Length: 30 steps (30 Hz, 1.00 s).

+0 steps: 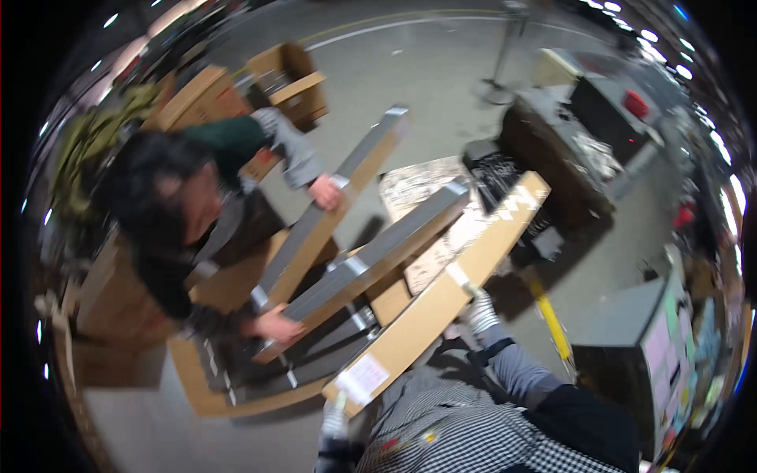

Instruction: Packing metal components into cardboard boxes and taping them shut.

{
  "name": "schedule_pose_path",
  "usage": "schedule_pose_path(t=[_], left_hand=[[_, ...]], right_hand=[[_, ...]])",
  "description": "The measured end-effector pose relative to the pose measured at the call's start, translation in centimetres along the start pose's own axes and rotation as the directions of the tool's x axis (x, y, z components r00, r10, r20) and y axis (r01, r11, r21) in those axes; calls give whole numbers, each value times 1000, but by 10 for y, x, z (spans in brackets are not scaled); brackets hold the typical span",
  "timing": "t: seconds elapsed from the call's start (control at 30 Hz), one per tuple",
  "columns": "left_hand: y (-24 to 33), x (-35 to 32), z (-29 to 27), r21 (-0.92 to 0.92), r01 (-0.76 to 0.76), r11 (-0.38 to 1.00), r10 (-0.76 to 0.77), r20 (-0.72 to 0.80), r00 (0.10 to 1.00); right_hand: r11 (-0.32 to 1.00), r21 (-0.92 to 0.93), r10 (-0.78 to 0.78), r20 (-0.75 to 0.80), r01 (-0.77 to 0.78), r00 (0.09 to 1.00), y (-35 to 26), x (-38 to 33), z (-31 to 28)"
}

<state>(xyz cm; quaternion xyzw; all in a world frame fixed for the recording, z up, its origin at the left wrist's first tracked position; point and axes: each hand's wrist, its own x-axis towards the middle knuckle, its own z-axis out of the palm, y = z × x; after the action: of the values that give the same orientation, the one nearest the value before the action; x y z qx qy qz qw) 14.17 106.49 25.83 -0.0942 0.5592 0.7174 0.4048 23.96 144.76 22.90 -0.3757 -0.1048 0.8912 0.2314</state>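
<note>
head view: left hand (334, 420) holds near end of long box (418, 319); right hand (479, 312), farther out, grips its edge, box slanting across both. far end juts past right hand, seemingly unsupported: could dip or swing if right grip slips. left of both hands, co-worker's hand (277, 325) on grey-topped box (394, 252), near long box; either one turning could knock them together.

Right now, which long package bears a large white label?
The tan package held by your left hand and right hand; the grey-topped packages show none.
</note>
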Motion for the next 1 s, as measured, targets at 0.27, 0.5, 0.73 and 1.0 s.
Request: schedule_pose_path(t=[0.27, 0.5, 0.73, 1.0], left_hand=[[-58, 109, 106, -169, 243, 955, -253, -42, 967], [-40, 183, 277, 59, 403, 913, -405, 25, 914], [-91, 262, 347, 124, 122, 985, -115, -61, 992], [-119, 282, 318, 243, 65, 968, -73, 25, 997]], right_hand=[[999, -45, -14, -90, 10, 996, -155, 100, -62], [968, -108, -244, -221, 225, 944, -303, 160, -86], [985, -173, 13, -41, -20, 999, -223, 123, -70], [932, -346, 92, -71, -111, 993, -182, 148, -66]])
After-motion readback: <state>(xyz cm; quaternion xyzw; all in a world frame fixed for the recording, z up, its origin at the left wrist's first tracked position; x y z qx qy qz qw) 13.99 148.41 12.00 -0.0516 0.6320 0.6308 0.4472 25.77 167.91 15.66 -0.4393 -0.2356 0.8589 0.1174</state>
